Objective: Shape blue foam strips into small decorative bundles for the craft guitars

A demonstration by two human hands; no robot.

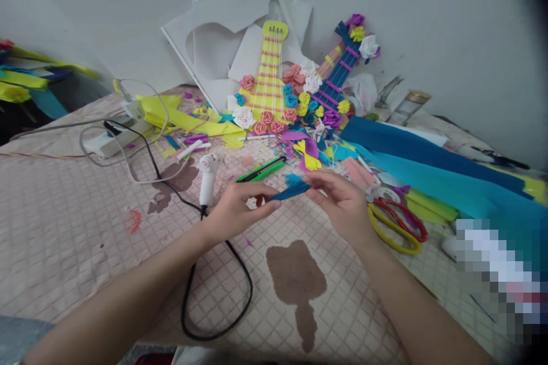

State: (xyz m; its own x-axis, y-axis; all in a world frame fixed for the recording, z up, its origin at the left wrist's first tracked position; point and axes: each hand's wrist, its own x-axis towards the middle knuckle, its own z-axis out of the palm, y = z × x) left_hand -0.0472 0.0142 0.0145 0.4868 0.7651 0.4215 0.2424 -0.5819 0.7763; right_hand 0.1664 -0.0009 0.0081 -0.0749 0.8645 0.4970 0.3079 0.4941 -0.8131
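A small gathered piece of blue crepe paper (291, 188) is stretched between my hands, above the middle of the table. My left hand (242, 208) pinches its left end between thumb and fingers. At the opposite end, the fingertips of my right hand (342, 202) close on the paper's edge. Just behind the paper lies a green utility knife (262, 170). A white glue gun (208, 179) stands beside my left hand, its black cord looping toward the front. Scissors with red and yellow handles (396, 225) lie right of my right hand.
A yellow paper guitar (270, 77) and a blue one (336, 82), both with paper flowers, lean at the back wall. Blue crepe sheets (428, 148) cover the right side. A white power strip (113, 140) with cables sits left. Paper scraps lie before the guitars.
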